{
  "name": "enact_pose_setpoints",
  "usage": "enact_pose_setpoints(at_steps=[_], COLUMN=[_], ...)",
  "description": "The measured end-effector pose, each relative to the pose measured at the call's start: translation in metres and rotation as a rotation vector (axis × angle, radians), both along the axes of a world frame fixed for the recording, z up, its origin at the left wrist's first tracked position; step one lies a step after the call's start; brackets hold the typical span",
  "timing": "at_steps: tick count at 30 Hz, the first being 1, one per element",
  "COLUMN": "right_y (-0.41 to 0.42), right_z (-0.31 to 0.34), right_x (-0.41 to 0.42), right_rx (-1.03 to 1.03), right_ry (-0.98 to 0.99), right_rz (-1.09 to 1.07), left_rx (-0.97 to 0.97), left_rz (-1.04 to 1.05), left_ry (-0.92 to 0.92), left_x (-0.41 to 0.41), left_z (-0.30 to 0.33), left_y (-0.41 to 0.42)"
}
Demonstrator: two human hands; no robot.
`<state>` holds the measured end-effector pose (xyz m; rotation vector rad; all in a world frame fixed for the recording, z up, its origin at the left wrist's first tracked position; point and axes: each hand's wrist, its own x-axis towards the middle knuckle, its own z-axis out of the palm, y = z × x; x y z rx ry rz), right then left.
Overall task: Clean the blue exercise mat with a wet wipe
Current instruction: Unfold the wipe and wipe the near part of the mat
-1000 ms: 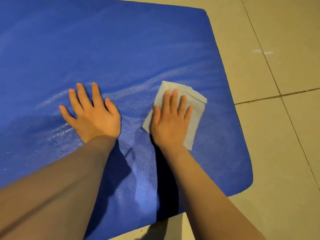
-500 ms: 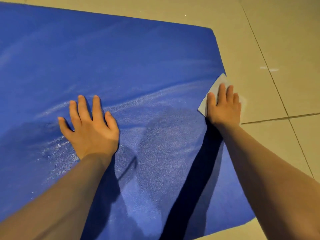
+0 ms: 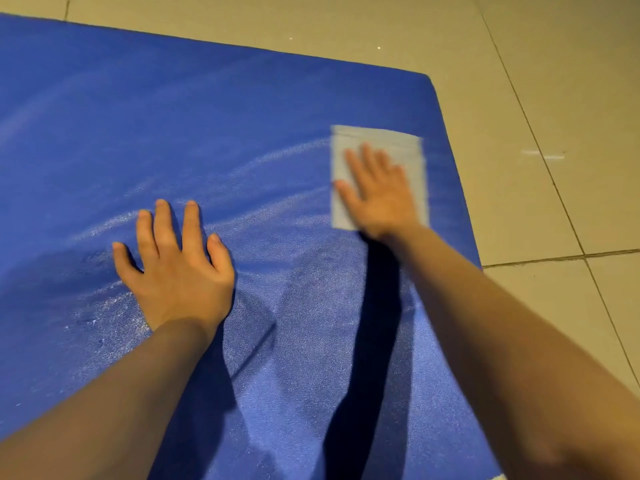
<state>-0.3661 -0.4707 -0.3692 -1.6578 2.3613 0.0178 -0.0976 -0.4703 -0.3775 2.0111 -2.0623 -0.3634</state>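
The blue exercise mat (image 3: 214,126) lies flat on the floor and fills most of the view, its far right corner near the top right. A pale wet wipe (image 3: 377,143), rectangular, lies on the mat close to its right edge. My right hand (image 3: 379,199) presses flat on the wipe with straight fingers; it is motion-blurred. My left hand (image 3: 176,265) rests flat on the mat with fingers spread, left of the wipe. Curved damp streaks shine on the mat between and around the hands.
Beige floor tiles (image 3: 554,98) with dark grout lines surround the mat on the far and right sides. Shadows of both arms fall across the near part of the mat.
My right hand slid the wipe from the mat's right edge, where it overhung the tile, back left onto the mat. My left hand stayed planted.
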Motion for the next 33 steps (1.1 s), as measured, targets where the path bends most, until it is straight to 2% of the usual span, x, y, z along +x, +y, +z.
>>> enact_pose_setpoints(at_steps=[4, 8, 10, 14, 16, 18, 20, 22, 26, 28, 30, 33], right_y=[0.050, 0.066, 0.070, 0.100, 0.124, 0.143, 0.160, 0.177, 0.226, 0.244, 0.246, 0.240], right_z=[0.004, -0.002, -0.003, -0.005, -0.006, -0.004, -0.006, -0.007, 0.000, 0.004, 0.004, -0.001], right_x=[-0.063, -0.009, 0.033, 0.137, 0.193, 0.231, 0.231, 0.199, 0.099, 0.068, 0.066, 0.108], right_rx=[-0.033, -0.045, -0.065, -0.236, -0.248, -0.222, -0.207, -0.186, -0.102, -0.077, -0.096, -0.119], right_ry=[0.018, 0.082, 0.068, -0.091, -0.105, -0.080, -0.062, -0.061, 0.005, 0.031, 0.043, 0.035], right_rz=[-0.291, -0.450, -0.376, -0.086, 0.030, 0.073, 0.063, -0.067, -0.552, -0.675, -0.761, -0.931], left_rx=[0.023, 0.035, 0.035, 0.018, 0.000, -0.012, -0.017, -0.015, 0.013, 0.043, 0.063, 0.068], left_rz=[-0.006, -0.015, -0.017, -0.019, -0.019, -0.021, -0.025, -0.037, -0.052, -0.055, -0.062, -0.072], left_ry=[-0.014, -0.015, -0.022, -0.022, -0.015, -0.015, -0.019, -0.020, -0.026, -0.035, -0.047, -0.053], left_x=[-0.001, -0.002, -0.001, 0.000, 0.000, 0.000, 0.000, 0.001, 0.002, 0.002, 0.002, 0.002], left_z=[0.003, 0.008, 0.008, 0.005, 0.004, 0.003, 0.002, 0.001, 0.001, 0.001, 0.002, 0.003], left_y=[0.000, 0.000, 0.000, 0.000, 0.000, 0.000, 0.001, 0.000, -0.001, -0.001, -0.002, -0.001])
